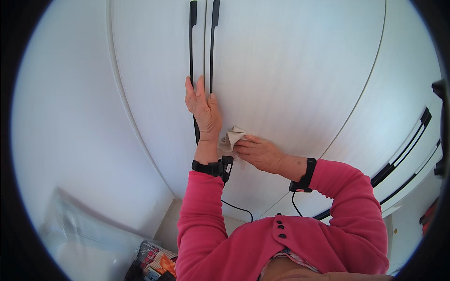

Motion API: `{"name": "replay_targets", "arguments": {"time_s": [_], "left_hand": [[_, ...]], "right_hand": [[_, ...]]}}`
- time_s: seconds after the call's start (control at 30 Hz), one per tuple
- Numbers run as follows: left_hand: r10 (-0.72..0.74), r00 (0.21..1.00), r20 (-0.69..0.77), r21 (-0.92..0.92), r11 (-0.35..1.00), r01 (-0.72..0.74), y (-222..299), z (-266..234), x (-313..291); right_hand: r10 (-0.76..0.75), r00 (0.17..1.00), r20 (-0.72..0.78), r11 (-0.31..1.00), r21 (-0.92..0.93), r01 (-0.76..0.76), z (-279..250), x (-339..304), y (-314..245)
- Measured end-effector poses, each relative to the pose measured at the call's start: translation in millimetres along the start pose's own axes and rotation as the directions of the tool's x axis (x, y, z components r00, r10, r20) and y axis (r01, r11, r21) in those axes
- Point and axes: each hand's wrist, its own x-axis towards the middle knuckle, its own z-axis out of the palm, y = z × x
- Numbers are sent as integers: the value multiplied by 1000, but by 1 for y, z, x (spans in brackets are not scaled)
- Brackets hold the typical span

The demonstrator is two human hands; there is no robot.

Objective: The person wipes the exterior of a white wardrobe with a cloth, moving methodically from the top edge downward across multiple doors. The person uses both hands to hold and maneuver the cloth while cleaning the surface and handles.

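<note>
The right hand (260, 153), near the middle of the frame, holds a pale cloth (233, 137) against the white door (290, 70). Its grip is closed over the cloth, fingers on top; the thumb is not visible. The cloth lies to the left of the knuckles and slightly above them, bunched, with a loose fold sticking out past the fingertips toward the upper left.

The left handle (191, 54) is a long black bar, its long axis running nearly straight up and down the frame. The left hand (204, 107) lies over it, fingers pointing up the frame and a little apart, with the bar showing above the fingers and again beside the wrist. Whether this grip is clamped on the bar or only resting there, I cannot tell.

The right handle (213, 42) runs almost parallel, across the door seam (205, 42), and goes out of sight at the left thumb. The left hand is the nearer one to both bars. From the cloth, the left handle lies toward the left of the frame, and the left wrist stands between them; the cloth is just beside that wrist, on its right, below the thumb.
</note>
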Motion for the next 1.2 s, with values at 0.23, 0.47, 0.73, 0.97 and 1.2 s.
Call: {"name": "replay_targets", "arguments": {"time_s": [0.23, 0.47, 0.73, 0.97, 1.2], "left_hand": [[-12, 999, 41, -71, 997, 15, -4, -5, -1], [105, 994, 12, -317, 944, -96, 31, -3, 7], [253, 964, 79, -427, 883, -196, 126, 12, 61], [415, 893, 174, -503, 817, -282, 212, 66, 86], [507, 747, 430, -354, 856, -377, 300, 106, 18]], "right_hand": [[121, 955, -270, 980, -123, -158, -68, 37, 63], [133, 882, -452, 955, -180, -236, -114, 123, 130], [118, 718, -686, 918, -202, -343, -176, 132, 149], [396, 609, -687, 810, -50, -584, -219, 36, 153], [596, 428, -679, 618, 48, -785, -224, -100, 130]]}}
